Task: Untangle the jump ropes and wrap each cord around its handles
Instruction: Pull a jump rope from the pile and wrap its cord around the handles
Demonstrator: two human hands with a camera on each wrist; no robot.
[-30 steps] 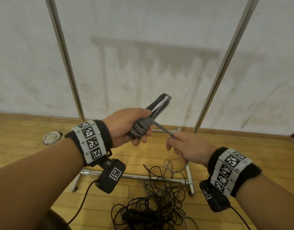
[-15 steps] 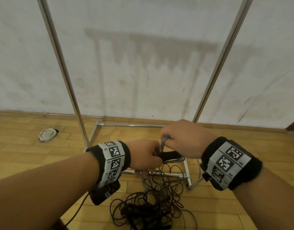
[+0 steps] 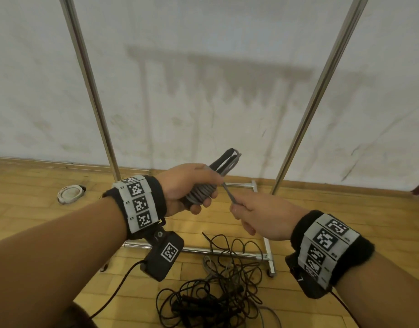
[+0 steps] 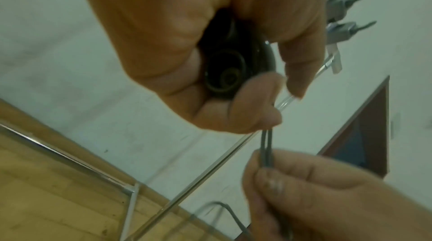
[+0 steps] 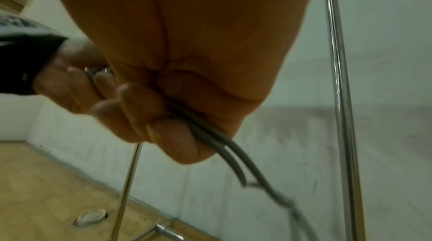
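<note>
My left hand (image 3: 192,185) grips a pair of black jump-rope handles (image 3: 223,159), with grey cord (image 3: 200,194) wound round them in several turns. The handle butts (image 4: 231,71) show inside the left fist in the left wrist view. A doubled strand of the grey cord (image 3: 228,192) runs taut to my right hand (image 3: 253,214), which pinches it to the right and a little lower. The same doubled cord (image 5: 217,145) leaves the right fist in the right wrist view. A tangle of black ropes (image 3: 215,287) lies on the floor below both hands.
A metal rack stands against the white wall, with two upright poles (image 3: 95,95) (image 3: 314,95) and a base frame (image 3: 227,250) on the wooden floor. A small white round object (image 3: 70,193) lies on the floor at the left.
Half a second ago both hands were low and close together over the handles. They have risen and parted, the right hand drawing the cord taut to the right after another turn.
</note>
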